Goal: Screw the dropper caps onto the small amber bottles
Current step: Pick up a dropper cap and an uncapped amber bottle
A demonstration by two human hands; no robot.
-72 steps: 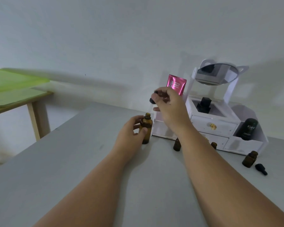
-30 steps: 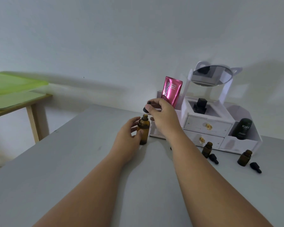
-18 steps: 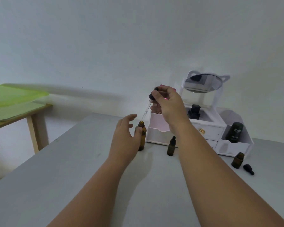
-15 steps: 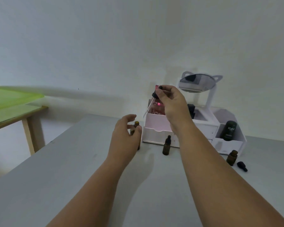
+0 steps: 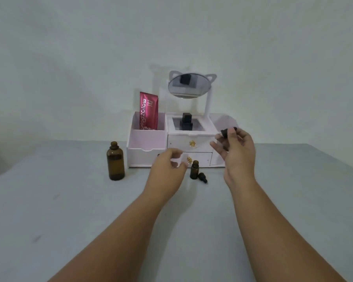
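A tall amber bottle [image 5: 115, 162] stands uncapped on the grey table, left of the white organiser. A small amber bottle [image 5: 194, 170] stands uncapped in front of the drawers, with a black dropper cap [image 5: 203, 177] lying at its right foot. My right hand [image 5: 235, 151] is raised in front of the organiser's right side and pinches another black dropper cap [image 5: 225, 132] between thumb and fingers. My left hand [image 5: 167, 166] hovers just left of the small bottle, fingers curled and apart, holding nothing.
The white organiser [image 5: 147, 148] with two drawers stands against the wall. It carries a pink tube [image 5: 148, 111], a black bottle [image 5: 186, 121] and a cat-eared mirror [image 5: 189, 86]. The grey table [image 5: 69, 210] stretches toward me.
My view swung right. My left hand let go of the tall bottle and moved right toward the small one. My right hand carried the dropper cap right, away from the tall bottle.
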